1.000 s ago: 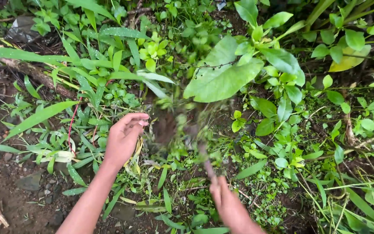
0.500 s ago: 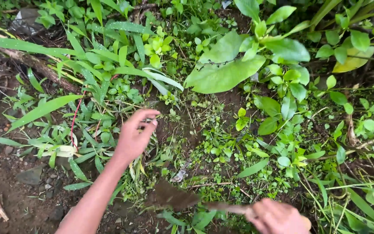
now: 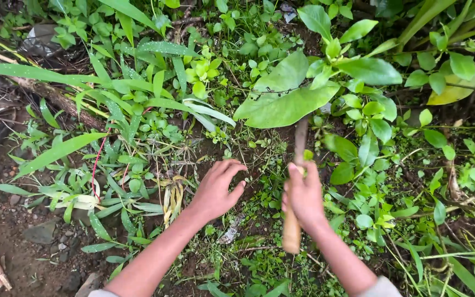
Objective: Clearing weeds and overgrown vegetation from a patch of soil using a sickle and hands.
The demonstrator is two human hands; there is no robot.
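Right hand (image 3: 303, 193) clamped round pale wooden handle (image 3: 292, 231) of a digging tool, blade end blurred toward large leaf (image 3: 284, 99); left hand (image 3: 215, 190) spread, fingers apart, on soil; handle probably stiff, light, best gripped mid-shaft.

The tool's handle (image 3: 292, 231) was pale tan wood, its blade (image 3: 300, 142) dull brown. Broad leaves (image 3: 284, 102) were bright green, 1 thin stem (image 3: 95, 165) red, the soil (image 3: 23, 258) dark brown.
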